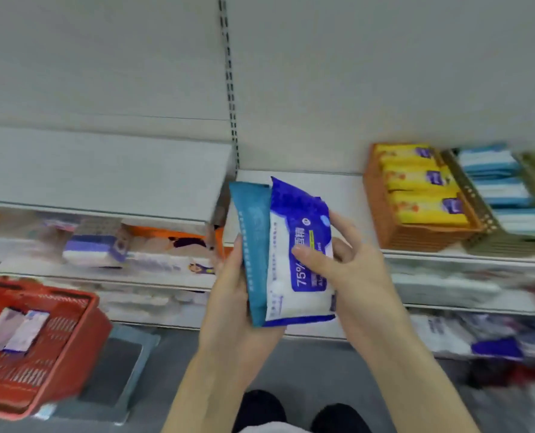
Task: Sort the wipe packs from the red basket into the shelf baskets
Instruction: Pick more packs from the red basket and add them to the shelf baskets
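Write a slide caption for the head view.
Left hand grips a teal wipe pack, right hand pinches a blue-and-white wipe pack, near an orange basket of yellow packs; red basket lower left.

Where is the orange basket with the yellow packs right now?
In the head view, the orange basket sits on the upper shelf at the right, directly left of the olive basket holding blue-and-white packs.

The blue-and-white wipe pack and the teal pack are glossy plastic film. The red basket is slotted plastic; the shelf looks matt painted metal.
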`<state>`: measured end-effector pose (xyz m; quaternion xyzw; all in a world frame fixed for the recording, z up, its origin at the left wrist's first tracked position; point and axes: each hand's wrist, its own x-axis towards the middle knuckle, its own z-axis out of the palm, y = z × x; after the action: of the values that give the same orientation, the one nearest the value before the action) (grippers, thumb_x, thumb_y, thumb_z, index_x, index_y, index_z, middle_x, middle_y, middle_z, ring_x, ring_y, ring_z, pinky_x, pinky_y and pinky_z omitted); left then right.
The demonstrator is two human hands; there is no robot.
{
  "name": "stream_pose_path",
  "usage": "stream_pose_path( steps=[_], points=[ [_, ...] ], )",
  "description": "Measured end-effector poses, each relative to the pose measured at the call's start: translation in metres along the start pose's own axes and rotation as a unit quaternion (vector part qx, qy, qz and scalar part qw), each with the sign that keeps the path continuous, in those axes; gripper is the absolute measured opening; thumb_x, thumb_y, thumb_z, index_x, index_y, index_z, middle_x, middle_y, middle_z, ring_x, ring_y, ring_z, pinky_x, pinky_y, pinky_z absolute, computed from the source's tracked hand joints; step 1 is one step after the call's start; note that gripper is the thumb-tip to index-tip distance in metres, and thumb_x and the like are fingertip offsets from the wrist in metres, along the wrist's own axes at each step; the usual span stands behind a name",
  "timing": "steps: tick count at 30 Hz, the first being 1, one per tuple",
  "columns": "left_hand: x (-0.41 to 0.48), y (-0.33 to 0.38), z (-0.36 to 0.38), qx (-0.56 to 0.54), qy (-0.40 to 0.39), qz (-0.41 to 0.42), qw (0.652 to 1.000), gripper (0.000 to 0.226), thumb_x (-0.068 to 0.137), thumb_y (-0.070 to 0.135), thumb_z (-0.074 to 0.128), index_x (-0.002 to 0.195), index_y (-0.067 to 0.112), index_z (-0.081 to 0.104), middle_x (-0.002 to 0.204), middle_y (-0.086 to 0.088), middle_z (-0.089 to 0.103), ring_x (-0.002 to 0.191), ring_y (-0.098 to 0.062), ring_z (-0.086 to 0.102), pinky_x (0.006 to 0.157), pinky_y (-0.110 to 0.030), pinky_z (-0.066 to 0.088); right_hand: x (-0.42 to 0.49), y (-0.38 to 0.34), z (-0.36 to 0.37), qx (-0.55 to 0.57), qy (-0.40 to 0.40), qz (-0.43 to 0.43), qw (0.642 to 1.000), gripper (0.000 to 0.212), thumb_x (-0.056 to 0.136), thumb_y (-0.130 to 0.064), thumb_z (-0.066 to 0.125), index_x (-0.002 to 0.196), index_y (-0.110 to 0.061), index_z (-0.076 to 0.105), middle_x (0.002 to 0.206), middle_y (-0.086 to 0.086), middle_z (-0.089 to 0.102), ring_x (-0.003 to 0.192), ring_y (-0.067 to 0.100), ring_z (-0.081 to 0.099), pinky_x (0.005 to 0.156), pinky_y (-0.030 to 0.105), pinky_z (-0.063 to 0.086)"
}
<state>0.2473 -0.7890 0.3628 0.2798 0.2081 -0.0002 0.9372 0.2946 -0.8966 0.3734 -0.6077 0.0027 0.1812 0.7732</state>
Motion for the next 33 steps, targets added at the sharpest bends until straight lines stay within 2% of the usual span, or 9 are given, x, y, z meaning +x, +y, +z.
stream_pose_path(
  steps=[2,4,9,12,16,20,24,29,33],
  points=[
    [0.006,-0.041,0.033,-0.032,-0.071,-0.079,0.994,0.043,0.083,0.043,0.054,0.105,0.013,0.075,0.114,-0.012,0.070,0.096,-0.023,0.070,0.085,-0.043,0.055,-0.011,-0.019,-0.064,0.015,0.030,0.011,0.999,0.053,0.059,-0.018,0.077,0.110,-0.016,0.064,0.094,0.006,0.075,0.078,0.023,0.073,0.063,0.037,0.059],
    [0.015,-0.088,0.069,0.005,-0.125,-0.137,0.983,0.044,0.079,0.040,0.063,0.112,0.012,0.072,0.120,-0.011,0.067,0.103,-0.024,0.067,0.088,-0.043,0.055,-0.025,-0.038,-0.130,0.027,0.074,0.017,0.997,0.033,0.071,-0.016,0.072,0.103,-0.011,0.066,0.091,0.010,0.075,0.072,0.022,0.073,0.060,0.035,0.059],
    [0.047,-0.175,0.135,0.158,-0.134,-0.199,0.958,0.074,0.038,0.037,0.094,0.103,0.009,0.074,0.105,-0.014,0.072,0.086,-0.026,0.072,0.058,-0.035,0.058,-0.055,-0.063,-0.259,0.106,0.182,0.051,0.976,0.021,0.090,-0.019,0.058,0.109,-0.014,0.065,0.097,0.011,0.074,0.074,0.022,0.071,0.066,0.040,0.058],
    [0.058,-0.211,0.162,0.224,-0.061,-0.171,0.957,0.042,0.064,0.023,0.073,0.103,0.007,0.068,0.091,-0.011,0.075,0.070,-0.021,0.073,0.051,-0.032,0.057,-0.064,-0.071,-0.317,0.146,0.242,0.057,0.957,0.024,0.092,-0.023,0.056,0.113,-0.015,0.064,0.099,0.010,0.074,0.075,0.021,0.072,0.067,0.040,0.058],
    [0.082,-0.237,0.183,0.222,-0.039,-0.148,0.963,0.018,0.087,0.020,0.055,0.099,0.011,0.066,0.089,-0.004,0.076,0.073,-0.015,0.073,0.060,-0.033,0.060,-0.057,-0.071,-0.376,0.210,0.299,0.043,0.930,0.026,0.090,-0.021,0.056,0.112,-0.011,0.065,0.101,0.012,0.073,0.078,0.023,0.072,0.068,0.039,0.059],
    [0.122,-0.249,0.196,0.259,-0.033,-0.143,0.955,0.019,0.092,0.025,0.053,0.103,0.016,0.065,0.095,-0.001,0.075,0.083,-0.014,0.073,0.077,-0.041,0.055,-0.028,-0.071,-0.406,0.187,0.350,0.037,0.917,0.032,0.088,-0.018,0.060,0.118,-0.009,0.064,0.105,0.012,0.072,0.093,0.029,0.067,0.087,0.045,0.051],
    [0.168,-0.261,0.213,0.284,-0.035,-0.121,0.950,0.012,0.090,0.012,0.057,0.099,0.014,0.065,0.083,0.000,0.076,0.069,-0.012,0.072,0.054,-0.026,0.057,-0.005,-0.074,-0.429,0.177,0.417,-0.003,0.892,0.032,0.087,-0.003,0.061,0.118,-0.009,0.061,0.100,0.010,0.073,0.077,0.021,0.070,0.065,0.034,0.055],
    [0.213,-0.282,0.245,0.283,-0.036,-0.110,0.952,0.034,0.086,-0.002,0.059,0.118,0.009,0.057,0.103,-0.007,0.072,0.080,-0.016,0.072,0.060,-0.031,0.060,0.009,-0.083,-0.470,0.195,0.456,-0.041,0.868,0.031,0.088,0.002,0.056,0.116,-0.011,0.059,0.104,0.010,0.073,0.084,0.023,0.071,0.066,0.035,0.059],
    [0.240,-0.304,0.267,0.294,-0.015,-0.068,0.953,0.046,0.083,-0.004,0.062,0.122,0.019,0.053,0.110,-0.004,0.067,0.091,-0.020,0.069,0.055,-0.031,0.059,0.031,-0.089,-0.507,0.215,0.451,-0.042,0.865,0.032,0.089,0.003,0.053,0.119,-0.008,0.058,0.090,0.006,0.075,0.072,0.018,0.072,0.061,0.032,0.060]
  ],
)
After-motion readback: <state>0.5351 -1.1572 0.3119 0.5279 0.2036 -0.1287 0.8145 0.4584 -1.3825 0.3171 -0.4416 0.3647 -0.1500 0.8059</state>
